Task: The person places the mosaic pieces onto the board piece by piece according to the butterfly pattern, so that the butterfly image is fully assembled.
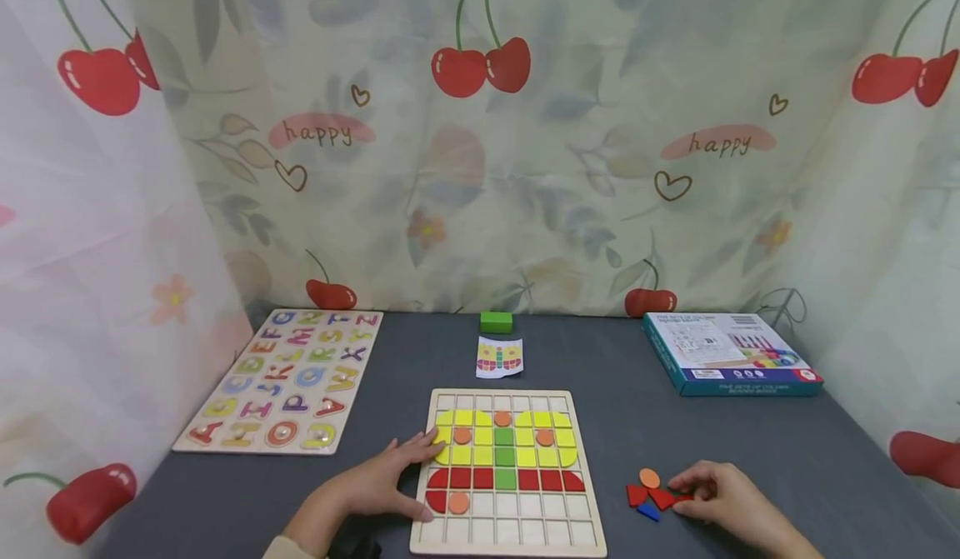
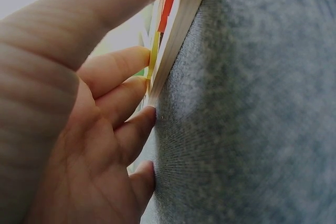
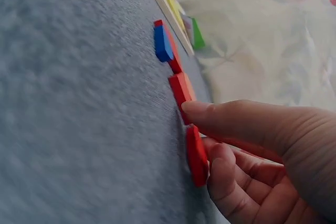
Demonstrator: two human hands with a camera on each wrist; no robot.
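Note:
A wooden grid board lies on the table, holding yellow, green, red and orange tiles in its cells. My left hand rests against its left edge, fingers extended, thumb at the lower left; the left wrist view shows the fingertips along the wooden rim. To the board's right, my right hand pinches at a red tile in a small group of loose tiles. Its fingers are curled and partly hide that tile in the head view. Beside it are an orange round tile, a blue tile and other red tiles.
Behind the board lie a small pattern card and a green block. An alphabet puzzle board is at the left, and a boxed toy set at the back right. A patterned curtain encloses the table.

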